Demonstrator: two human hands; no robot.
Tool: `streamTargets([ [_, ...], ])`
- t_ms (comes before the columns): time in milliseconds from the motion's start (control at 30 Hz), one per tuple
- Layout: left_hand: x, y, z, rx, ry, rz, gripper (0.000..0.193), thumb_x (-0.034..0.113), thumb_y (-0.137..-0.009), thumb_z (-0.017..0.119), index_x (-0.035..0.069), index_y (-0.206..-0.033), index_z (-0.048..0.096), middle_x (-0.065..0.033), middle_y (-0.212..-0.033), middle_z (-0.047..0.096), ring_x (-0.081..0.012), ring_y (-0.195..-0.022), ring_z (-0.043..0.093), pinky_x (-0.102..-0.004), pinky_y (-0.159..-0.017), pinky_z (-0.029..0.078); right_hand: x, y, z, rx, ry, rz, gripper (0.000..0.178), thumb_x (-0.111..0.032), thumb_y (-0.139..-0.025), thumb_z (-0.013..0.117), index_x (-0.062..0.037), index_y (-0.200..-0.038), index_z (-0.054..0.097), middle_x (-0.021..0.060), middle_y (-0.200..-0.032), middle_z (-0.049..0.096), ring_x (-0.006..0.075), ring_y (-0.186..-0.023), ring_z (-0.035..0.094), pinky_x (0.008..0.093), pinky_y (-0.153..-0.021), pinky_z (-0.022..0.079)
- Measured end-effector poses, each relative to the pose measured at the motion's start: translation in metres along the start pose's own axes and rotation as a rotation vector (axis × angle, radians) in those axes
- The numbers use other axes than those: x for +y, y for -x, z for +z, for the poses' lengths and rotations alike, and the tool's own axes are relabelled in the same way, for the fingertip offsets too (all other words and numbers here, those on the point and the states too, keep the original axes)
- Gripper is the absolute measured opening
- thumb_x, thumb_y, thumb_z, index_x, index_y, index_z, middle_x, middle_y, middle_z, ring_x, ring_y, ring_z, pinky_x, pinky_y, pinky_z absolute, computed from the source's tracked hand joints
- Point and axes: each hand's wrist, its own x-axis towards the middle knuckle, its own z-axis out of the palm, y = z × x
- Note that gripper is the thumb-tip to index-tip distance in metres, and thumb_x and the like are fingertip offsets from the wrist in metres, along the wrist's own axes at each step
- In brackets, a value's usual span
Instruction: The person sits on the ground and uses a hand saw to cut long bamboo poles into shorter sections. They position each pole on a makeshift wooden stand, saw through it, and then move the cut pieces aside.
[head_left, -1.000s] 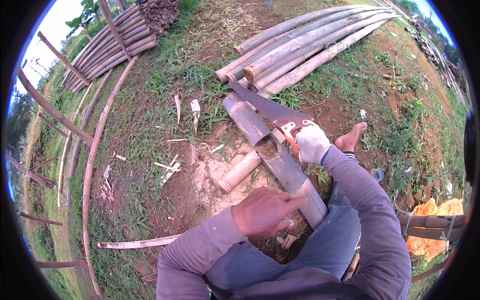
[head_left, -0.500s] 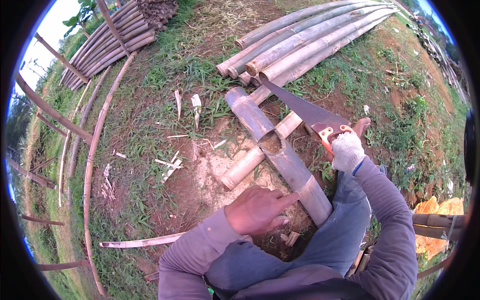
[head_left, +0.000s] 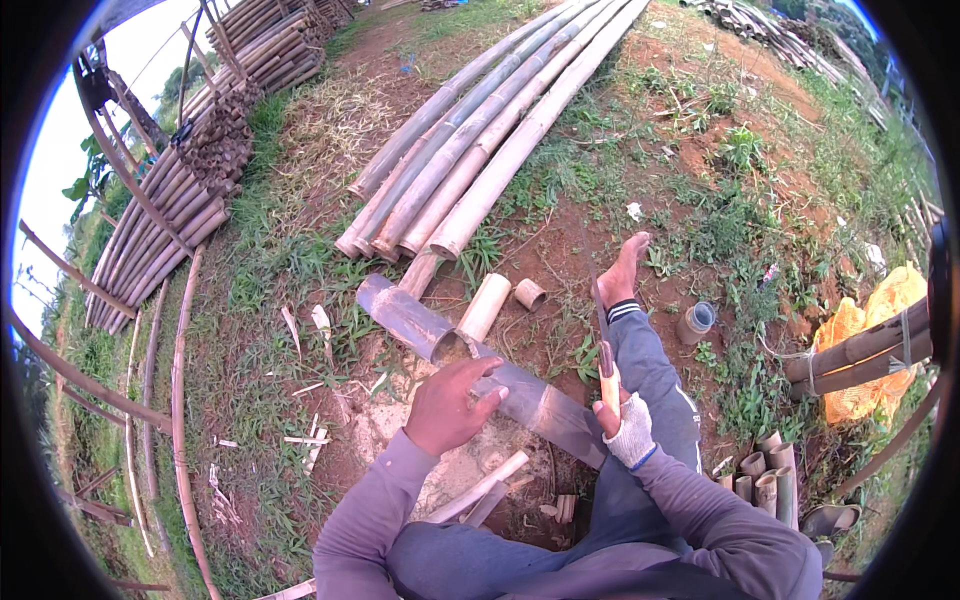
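A grey-brown bamboo tube (head_left: 545,408) slants across the ground before me, its near end by my legs. Partway along, an open notch (head_left: 452,346) is cut into it. A paler bamboo piece (head_left: 485,304) lies crosswise beneath. My bare left hand (head_left: 452,405) hovers at the tube beside the notch, thumb and fingers apart and holding nothing; whether the fingertips touch the bamboo I cannot tell. In a white knitted glove, my right hand (head_left: 628,432) grips the handle of a handsaw (head_left: 609,376) over my right leg. Its blade is seen nearly edge-on, pointing away from me.
Long bamboo poles (head_left: 490,135) lie ahead, with a stacked pile (head_left: 160,235) far left. Near my right foot are a short bamboo ring (head_left: 530,293) and a grey container (head_left: 696,322). Upright bamboo cuts (head_left: 768,470) and an orange net bag (head_left: 870,325) stand right.
The view has shifted, showing more ground to the right. The saw has turned from broadside to nearly edge-on. My left hand has moved from the tube's near part toward the notch.
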Motion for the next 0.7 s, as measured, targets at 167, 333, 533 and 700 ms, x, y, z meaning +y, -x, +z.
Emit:
streamTargets([
  [167, -0.065, -0.085, 0.001, 0.212, -0.221, 0.025, 0.055, 0.031, -0.085, 0.081, 0.006, -0.132, 0.066, -0.0193, -0.119, 0.07, -0.0385, -0.111, 0.067, -0.0466, -0.099, 0.053, 0.019, -0.021, 0.017, -0.037, -0.004, 0.01, 0.055, -0.038, -0.092, 0.068, -0.0018, -0.133, 0.062, 0.0279, -0.094, 0.071, 0.0478, -0.088, 0.07, 0.0509, -0.074, 0.054],
  [333, -0.124, -0.181, 0.015, 0.108, -0.465, -0.313, 0.084, 0.037, -0.081, 0.084, 0.007, -0.151, 0.049, -0.0205, -0.144, 0.057, -0.0403, -0.138, 0.051, -0.05, -0.115, 0.043, 0.018, -0.038, 0.009, -0.217, 0.093, 0.119, 0.053, -0.043, -0.092, 0.069, -0.0044, -0.128, 0.063, 0.0261, -0.096, 0.072, 0.0464, -0.092, 0.07, 0.0521, -0.076, 0.054],
  [533, -0.176, -0.254, 0.07, -0.033, -0.602, -0.528, 0.11, 0.048, -0.073, 0.091, 0.012, -0.158, 0.032, -0.0198, -0.15, 0.052, -0.0402, -0.139, 0.051, -0.0532, -0.114, 0.042, 0.058, -0.044, 0.01, -0.348, 0.142, 0.158, 0.066, -0.041, -0.091, 0.07, -0.0097, -0.147, 0.052, 0.0249, -0.11, 0.071, 0.0448, -0.101, 0.069, 0.05, -0.085, 0.053],
  [700, -0.217, -0.286, 0.082, -0.133, -0.626, -0.659, 0.104, 0.044, -0.07, 0.094, 0.002, -0.149, 0.041, -0.0253, -0.138, 0.058, -0.0401, -0.126, 0.062, -0.0485, -0.105, 0.053, 0.039, -0.05, 0.001, -0.276, 0.079, 0.215, 0.046, -0.044, -0.091, 0.07, -0.0041, -0.113, 0.066, 0.0263, -0.095, 0.071, 0.0459, -0.094, 0.069, 0.052, -0.081, 0.054],
])
